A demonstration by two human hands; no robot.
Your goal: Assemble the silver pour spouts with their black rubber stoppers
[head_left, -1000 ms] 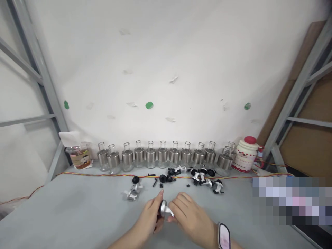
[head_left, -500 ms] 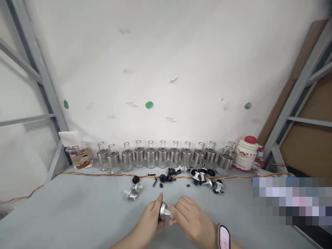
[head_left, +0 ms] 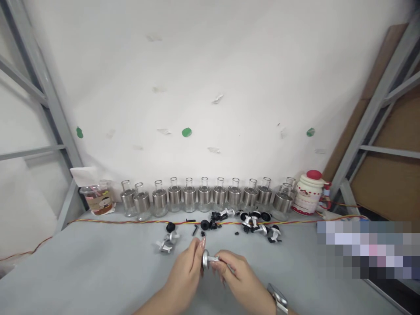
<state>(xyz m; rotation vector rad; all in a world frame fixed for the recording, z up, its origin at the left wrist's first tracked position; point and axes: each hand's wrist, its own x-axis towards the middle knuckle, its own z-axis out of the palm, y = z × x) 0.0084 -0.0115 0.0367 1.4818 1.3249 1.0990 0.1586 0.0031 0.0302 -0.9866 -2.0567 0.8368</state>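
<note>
Between my two hands is a silver bottle pourer top (head_left: 206, 260), a round disc with a narrow arm sticking out to the right. The fingers of my left hand (head_left: 186, 270) are closed on its disc side. My right hand (head_left: 239, 272) pinches the end of the arm, with a watch on that wrist. Behind the left hand lie more silver pourer parts (head_left: 165, 246) and a black round stopper (head_left: 170, 227). Further back on the right is a cluster of silver and black pourer pieces (head_left: 254, 221).
A row of glass bottles (head_left: 189, 194) with metal sleeves stands along the white wall. At its ends are a plastic cup (head_left: 98, 199) and a cream jar (head_left: 308, 194) with a red knob. A twisted cable (head_left: 131, 222) crosses the grey table (head_left: 98, 262).
My right hand has turned, its fingers now lying along the pourer's arm and the watch face tilted away. The pourer's arm points more level. The view has shifted slightly.
</note>
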